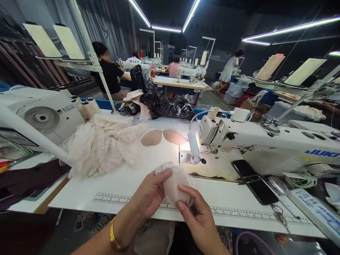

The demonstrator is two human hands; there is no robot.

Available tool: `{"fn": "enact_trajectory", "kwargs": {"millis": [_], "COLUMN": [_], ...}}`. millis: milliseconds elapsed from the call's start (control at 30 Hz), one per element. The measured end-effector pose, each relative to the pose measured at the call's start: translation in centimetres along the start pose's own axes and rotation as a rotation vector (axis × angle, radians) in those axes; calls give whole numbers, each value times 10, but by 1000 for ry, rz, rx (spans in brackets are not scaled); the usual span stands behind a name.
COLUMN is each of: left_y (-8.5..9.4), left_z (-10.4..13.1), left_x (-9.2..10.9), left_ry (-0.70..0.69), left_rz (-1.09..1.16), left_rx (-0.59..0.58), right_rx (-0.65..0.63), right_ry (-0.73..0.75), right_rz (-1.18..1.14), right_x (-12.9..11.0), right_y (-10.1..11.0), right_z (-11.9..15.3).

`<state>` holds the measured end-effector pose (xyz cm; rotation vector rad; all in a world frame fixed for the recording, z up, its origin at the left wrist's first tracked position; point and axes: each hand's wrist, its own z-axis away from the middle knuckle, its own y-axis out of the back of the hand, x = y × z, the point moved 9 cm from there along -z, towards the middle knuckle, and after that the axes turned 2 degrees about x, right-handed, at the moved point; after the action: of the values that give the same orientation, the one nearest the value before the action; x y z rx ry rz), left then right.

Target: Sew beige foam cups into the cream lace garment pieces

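Fabric [173,185] sits between the hands [149,193] [197,211], both pinching it from opposite sides

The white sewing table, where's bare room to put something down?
A bare patch of tabletop lies between the lacy fabric pile, the printed ruler and the left hand. A smaller one is in front of the two beige cups, left of the JUKI sewing machine. The right side is crowded: smartphone, spoon, key ring, long box.
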<state>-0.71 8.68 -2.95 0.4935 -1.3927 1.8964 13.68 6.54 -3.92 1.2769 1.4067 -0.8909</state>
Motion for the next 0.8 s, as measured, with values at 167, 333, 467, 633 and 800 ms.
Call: {"fn": "enact_trajectory", "kwargs": {"millis": [167, 333, 467, 633, 800], "left_y": [2, -5, -14, -7, -9], "left_z": [6, 18, 19, 8, 15], "left_x": [7, 8, 13, 13, -31], "left_ry": [-108, -68, -66, -135, 233], "left_rz": [-139, -233, -114, 26, 75], "left_rx": [30, -92, -178, -82, -149], "right_rx": [262, 256, 158, 127, 193], "right_ry": [90, 220, 74, -120, -241], "right_rz": [-21, 170, 63, -214, -430], "right_x": [-10, -18, -5, 20, 31], "right_y": [22, 20, 12, 9, 12], "right_z": [-9, -10, -8, 3, 9]}}
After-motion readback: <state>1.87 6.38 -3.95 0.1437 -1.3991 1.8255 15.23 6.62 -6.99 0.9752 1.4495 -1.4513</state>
